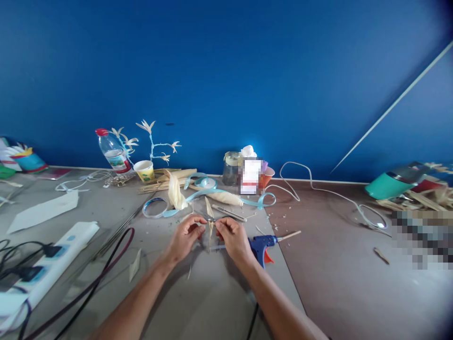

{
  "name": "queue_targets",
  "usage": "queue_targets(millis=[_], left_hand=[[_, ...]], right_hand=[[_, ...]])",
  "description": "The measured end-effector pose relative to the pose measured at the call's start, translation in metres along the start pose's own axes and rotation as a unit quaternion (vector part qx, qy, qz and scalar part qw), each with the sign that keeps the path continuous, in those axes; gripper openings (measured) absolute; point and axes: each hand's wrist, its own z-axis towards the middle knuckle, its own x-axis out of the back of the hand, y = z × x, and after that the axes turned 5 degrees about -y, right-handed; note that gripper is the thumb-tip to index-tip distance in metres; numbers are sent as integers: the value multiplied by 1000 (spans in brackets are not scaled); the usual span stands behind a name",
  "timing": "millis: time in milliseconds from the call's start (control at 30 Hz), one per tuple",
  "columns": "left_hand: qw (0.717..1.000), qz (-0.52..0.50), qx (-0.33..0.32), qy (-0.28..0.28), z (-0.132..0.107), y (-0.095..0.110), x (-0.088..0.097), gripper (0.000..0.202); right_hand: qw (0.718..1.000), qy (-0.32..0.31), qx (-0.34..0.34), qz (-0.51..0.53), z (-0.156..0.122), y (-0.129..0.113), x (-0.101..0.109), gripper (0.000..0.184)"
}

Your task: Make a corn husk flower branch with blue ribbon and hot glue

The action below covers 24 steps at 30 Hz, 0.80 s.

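In the middle of the table, my left hand [189, 233] and my right hand [233, 236] face each other with fingertips pinched. Between them stands a narrow, pale dried husk piece [208, 208], pointed at the top. A thin dark strand [211, 220] crosses the husk from one set of fingertips to the other; its exact kind is unclear. Both hands appear closed on this strand. A blue glue gun [262, 243] with an orange trigger lies just right of my right hand, partly hidden by it.
Behind my hands lie light-blue tape [205, 182], husk bundles [170, 182] and a paper cup [144, 171]. A bottle [113, 153] and husk flowers [151, 139] stand near the blue wall. A power strip [67, 255] with cables occupies the left; a green container [387, 184] lies right.
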Motion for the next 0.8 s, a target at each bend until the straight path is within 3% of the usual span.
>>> queue_targets(millis=[167, 400, 600, 800], left_hand=[[999, -35, 13, -27, -3, 2, -9, 26], [1000, -11, 6, -10, -3, 1, -5, 23], [999, -32, 17, -38, -2, 1, -3, 22], [989, -138, 45, -35, -3, -5, -6, 26]], right_hand=[[995, -2, -20, 99, -2, 1, -11, 22], [998, -35, -18, 51, -7, -8, -13, 19], [999, -49, -3, 19, -8, -4, -13, 19], [986, -36, -52, 152, -6, -3, -15, 21]])
